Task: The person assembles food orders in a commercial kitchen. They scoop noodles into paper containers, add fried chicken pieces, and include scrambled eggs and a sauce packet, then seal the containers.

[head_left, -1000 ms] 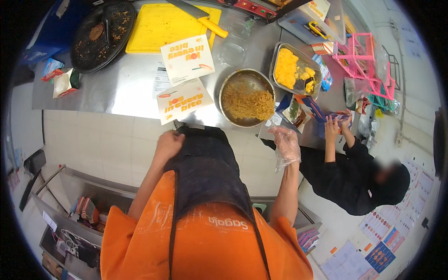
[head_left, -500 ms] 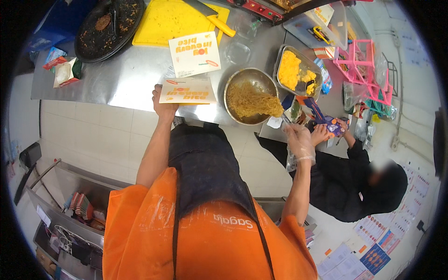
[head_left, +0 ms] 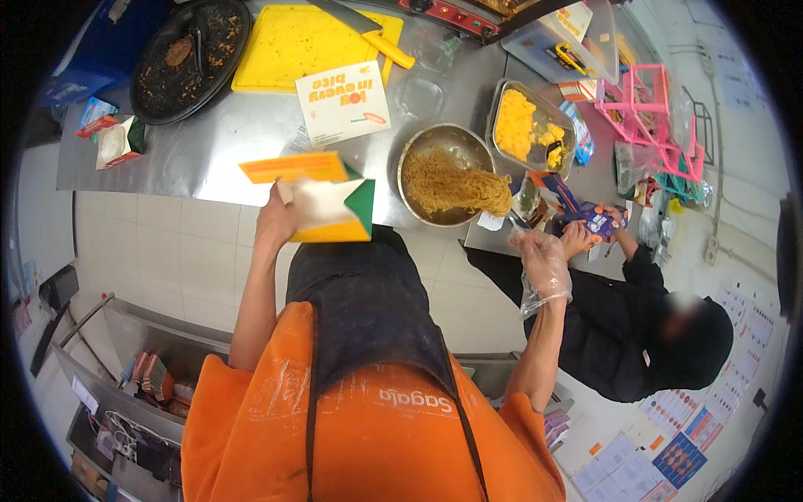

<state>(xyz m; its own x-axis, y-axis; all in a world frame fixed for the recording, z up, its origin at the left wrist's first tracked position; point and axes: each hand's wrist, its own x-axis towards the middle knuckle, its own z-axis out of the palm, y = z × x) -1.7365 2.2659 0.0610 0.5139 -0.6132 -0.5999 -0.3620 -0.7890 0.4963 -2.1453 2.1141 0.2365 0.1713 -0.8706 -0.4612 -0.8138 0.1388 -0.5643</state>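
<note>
My left hand (head_left: 278,219) grips an opened paper food box (head_left: 328,203), yellow and green outside and white inside, at the table's near edge. My right hand (head_left: 542,258), in a clear plastic glove, is closed round a thin utensil (head_left: 518,219) whose kind I cannot make out. The utensil's far end is hidden by noodles (head_left: 452,184), which hang over the right rim of a steel bowl (head_left: 465,139). Behind the box lies a flat, cream-coloured printed carton (head_left: 344,104).
A metal tray of yellow food (head_left: 516,125) stands right of the bowl. Farther back are a yellow cutting board (head_left: 288,46), a yellow-handled knife (head_left: 389,48) and a black round pan (head_left: 155,84). At right, a co-worker's hands (head_left: 577,240) hold a purple box (head_left: 600,219).
My left hand has turned and opened out the box, so its white inside now shows, and moved slightly left and nearer. My right hand has barely moved at the bowl's right.
</note>
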